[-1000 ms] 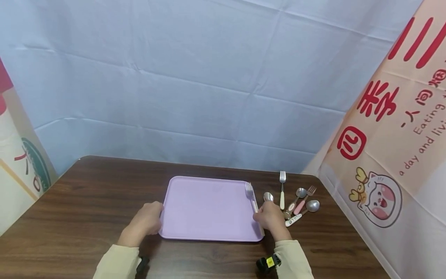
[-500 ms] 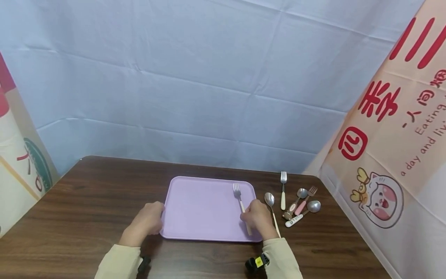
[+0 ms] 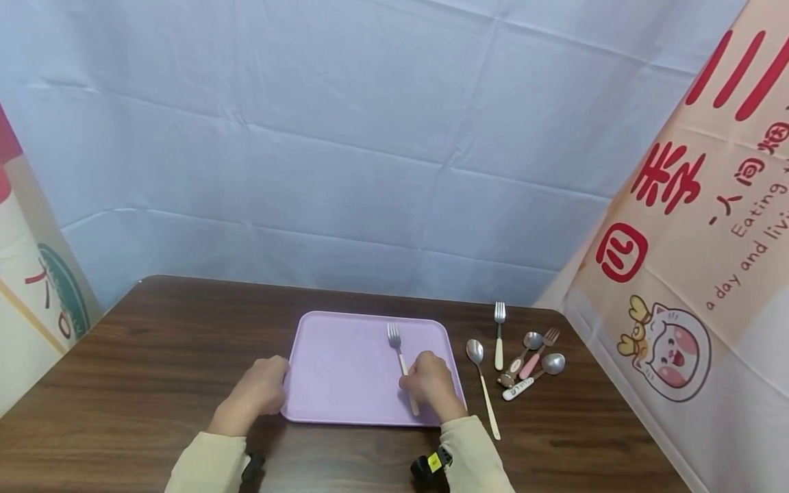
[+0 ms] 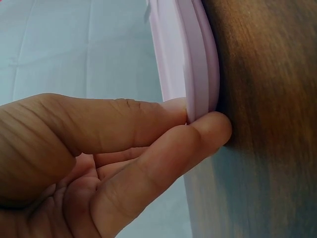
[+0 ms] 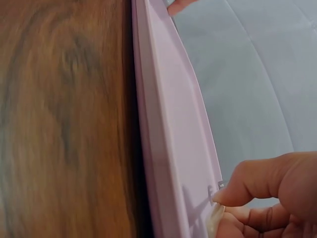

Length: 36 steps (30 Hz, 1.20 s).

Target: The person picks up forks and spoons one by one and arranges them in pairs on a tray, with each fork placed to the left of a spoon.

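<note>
The lilac tray (image 3: 345,370) lies flat on the table. My left hand (image 3: 260,387) pinches its left rim; in the left wrist view the thumb of that hand (image 4: 114,148) is on the inner side of the rim (image 4: 198,64) and a fingertip is beneath it. Over the tray's right part, my right hand (image 3: 431,385) pinches the pale handle of a fork (image 3: 395,337), tines pointing to the back. The right wrist view has thumb and finger of this hand (image 5: 267,198) on the pale handle (image 5: 214,220), close above the tray surface (image 5: 183,114).
A spoon with a long pale handle (image 3: 483,383) lies just right of the tray. Farther right are a fork with a cream handle (image 3: 499,342), a pink-handled fork (image 3: 536,357), a bear-handled spoon (image 3: 514,368) and a white-handled spoon (image 3: 524,387). Cloth hangs behind the table (image 3: 203,329).
My right hand has moved left with the fork, from the tray's right edge to farther inside it, uncovering the long-handled spoon. The left hand has stayed at the rim.
</note>
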Motion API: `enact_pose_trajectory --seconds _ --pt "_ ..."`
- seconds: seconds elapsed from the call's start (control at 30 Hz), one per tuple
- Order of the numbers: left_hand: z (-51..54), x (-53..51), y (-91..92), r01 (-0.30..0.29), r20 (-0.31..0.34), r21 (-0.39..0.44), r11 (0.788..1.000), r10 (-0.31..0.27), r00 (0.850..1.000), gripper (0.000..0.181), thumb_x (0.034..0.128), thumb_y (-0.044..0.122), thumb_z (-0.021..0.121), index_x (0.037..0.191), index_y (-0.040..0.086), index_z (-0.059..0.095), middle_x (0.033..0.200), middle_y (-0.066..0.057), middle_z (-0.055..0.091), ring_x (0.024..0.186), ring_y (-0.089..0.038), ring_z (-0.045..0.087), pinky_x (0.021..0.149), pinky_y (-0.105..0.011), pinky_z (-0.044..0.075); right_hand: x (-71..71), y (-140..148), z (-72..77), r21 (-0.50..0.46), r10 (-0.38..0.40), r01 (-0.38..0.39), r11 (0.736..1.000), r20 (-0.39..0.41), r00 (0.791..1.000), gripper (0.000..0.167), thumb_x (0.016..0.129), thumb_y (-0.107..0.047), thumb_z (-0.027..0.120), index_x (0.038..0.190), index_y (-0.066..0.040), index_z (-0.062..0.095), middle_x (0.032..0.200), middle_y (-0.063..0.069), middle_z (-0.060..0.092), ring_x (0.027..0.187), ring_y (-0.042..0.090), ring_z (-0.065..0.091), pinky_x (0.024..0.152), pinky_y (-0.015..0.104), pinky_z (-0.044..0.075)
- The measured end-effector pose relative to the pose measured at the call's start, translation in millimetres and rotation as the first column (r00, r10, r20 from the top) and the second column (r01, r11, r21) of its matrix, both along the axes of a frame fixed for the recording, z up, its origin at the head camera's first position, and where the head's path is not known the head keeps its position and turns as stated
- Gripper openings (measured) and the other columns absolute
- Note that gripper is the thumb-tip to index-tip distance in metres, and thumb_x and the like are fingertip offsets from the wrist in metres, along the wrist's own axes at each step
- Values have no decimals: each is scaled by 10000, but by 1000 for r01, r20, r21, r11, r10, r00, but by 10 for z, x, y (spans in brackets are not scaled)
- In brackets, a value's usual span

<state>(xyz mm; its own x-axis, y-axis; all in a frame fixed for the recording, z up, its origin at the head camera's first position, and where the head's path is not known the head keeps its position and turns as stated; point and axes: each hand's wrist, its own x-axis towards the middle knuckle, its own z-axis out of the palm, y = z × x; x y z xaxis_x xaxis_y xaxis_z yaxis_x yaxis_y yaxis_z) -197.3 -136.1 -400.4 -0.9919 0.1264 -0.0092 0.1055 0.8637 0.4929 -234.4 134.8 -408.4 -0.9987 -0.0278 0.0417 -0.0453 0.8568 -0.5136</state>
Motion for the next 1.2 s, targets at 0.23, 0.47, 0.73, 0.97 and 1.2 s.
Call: enact_pose_trajectory --seconds 0.23,0.47,0.73,0.97,1.2 --pt "-2 2 0 1 5 7 1000 -1 1000 175 617 -148 583 704 1 551 608 -74 474 534 -223 472 415 -290 415 11 -160 -39 -29 26 -26 999 2 1000 158 634 -63 675 524 -88 564 547 9 510 550 176 485 492 280 452" --pt "10 1 5 1 18 -3 1000 -1 1000 181 614 -148 594 715 -3 556 616 -78 479 546 -226 475 423 -292 422 13 -284 -69 -54 35 -35 998 -2 999 131 622 -61 670 535 -90 576 553 8 515 533 171 482 473 272 448" --pt "8 -4 -5 7 -13 -8 1000 -7 1000 185 603 -145 592 688 12 543 608 -70 482 540 -224 472 422 -295 420 -1 -427 -73 -101 53 -53 994 2 999 110 615 -50 665 542 -79 588 547 10 519 526 165 481 459 267 446" --pt "13 1 0 -1 6 -3 1000 1 1000 183 610 -150 595 710 -3 552 614 -77 485 545 -227 477 424 -297 427 4 -557 -94 -122 57 -56 991 5 998 114 609 -40 665 529 -79 594 524 5 516 500 159 478 440 259 440" --pt "15 -4 3 -4 11 -11 1000 4 1000 178 616 -149 598 712 -4 556 617 -79 487 547 -228 475 427 -297 425 -6 -659 -131 -156 52 -50 987 7 999 112 606 -21 660 535 -70 590 503 1 507 470 145 475 407 238 431"
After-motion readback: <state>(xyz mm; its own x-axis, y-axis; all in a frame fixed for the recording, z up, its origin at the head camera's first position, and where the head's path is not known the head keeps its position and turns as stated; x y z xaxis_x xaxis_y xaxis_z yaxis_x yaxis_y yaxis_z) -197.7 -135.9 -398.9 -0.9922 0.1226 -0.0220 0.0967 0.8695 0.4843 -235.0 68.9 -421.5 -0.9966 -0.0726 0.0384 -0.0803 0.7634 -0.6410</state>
